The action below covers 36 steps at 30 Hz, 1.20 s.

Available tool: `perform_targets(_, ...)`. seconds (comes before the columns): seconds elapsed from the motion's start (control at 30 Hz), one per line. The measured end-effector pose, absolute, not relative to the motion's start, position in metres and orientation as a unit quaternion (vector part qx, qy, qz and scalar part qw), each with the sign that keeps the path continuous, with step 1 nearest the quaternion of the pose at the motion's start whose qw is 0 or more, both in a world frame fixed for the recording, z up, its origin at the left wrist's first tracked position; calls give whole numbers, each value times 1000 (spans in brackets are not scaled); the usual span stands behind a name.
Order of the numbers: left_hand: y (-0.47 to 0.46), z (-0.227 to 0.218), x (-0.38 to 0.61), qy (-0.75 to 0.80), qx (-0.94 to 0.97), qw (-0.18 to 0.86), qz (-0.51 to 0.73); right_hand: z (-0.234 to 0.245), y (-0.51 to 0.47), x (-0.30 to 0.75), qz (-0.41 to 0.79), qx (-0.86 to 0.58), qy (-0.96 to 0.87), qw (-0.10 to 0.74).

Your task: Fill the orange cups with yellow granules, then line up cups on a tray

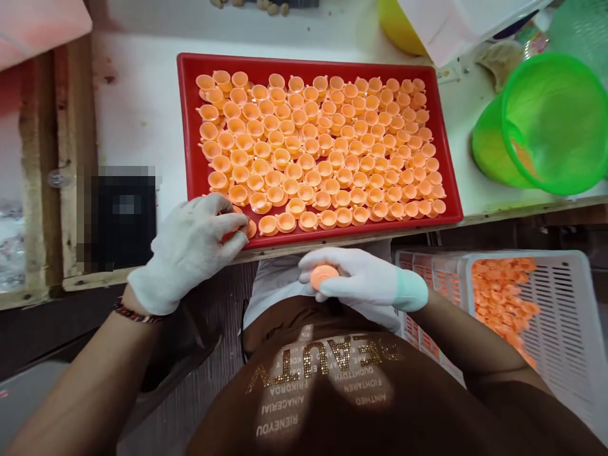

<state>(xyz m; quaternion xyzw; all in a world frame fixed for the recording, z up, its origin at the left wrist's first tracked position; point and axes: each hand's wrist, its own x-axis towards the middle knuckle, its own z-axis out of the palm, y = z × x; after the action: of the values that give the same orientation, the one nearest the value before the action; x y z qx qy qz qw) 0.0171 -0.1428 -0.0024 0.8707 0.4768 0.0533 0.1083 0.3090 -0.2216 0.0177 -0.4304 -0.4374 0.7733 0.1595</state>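
Note:
A red tray (323, 63) on the table carries many small orange cups (308, 220) set in rows, some with saucers under them. My gloved left hand (194, 244) reaches over the tray's near left corner, its fingers curled round an orange piece that is mostly hidden. My right hand (354, 272), also in a white glove, is in front of my body below the table edge. Between its thumb and fingers it pinches a small round orange saucer (325, 277).
At the right stands a green bucket (508, 126). Below it, a white perforated crate (560, 304) holds a heap of orange pieces (503, 297). A dark box-like object (126, 221), partly blurred, lies left of the tray. Wooden beams (78, 158) edge the table there.

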Motion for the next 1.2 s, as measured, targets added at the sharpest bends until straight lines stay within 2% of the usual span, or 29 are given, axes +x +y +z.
perform_targets(0.17, -137, 3, 23, 478, 867, 119, 75, 28, -208, 311, 641, -514, -524, 224)
perform_targets(0.3, -114, 2, 40, 437, 898, 54, -8, 31, -194, 318, 556, -474, -653, 202)
perform_targets(0.43, -93, 5, 55, 429, 899, 58, -63, 27, -192, 317, 503, -433, -726, 178)
perform_targets(0.67, -114, 4, 13, 471, 860, 131, 145, 22, -162, 269, 360, -373, -838, 171)
perform_targets(0.87, -158, -16, -6, 522, 833, 117, 144, 1, -128, 210, 153, -375, -911, 74)
perform_targets(1.03, -158, -23, 4, 542, 813, 99, 190, -3, -138, 235, 142, -385, -908, 92)
perform_targets(1.2, -140, -21, 17, 474, 870, 67, 115, -2, -154, 263, 134, -433, -889, 62)
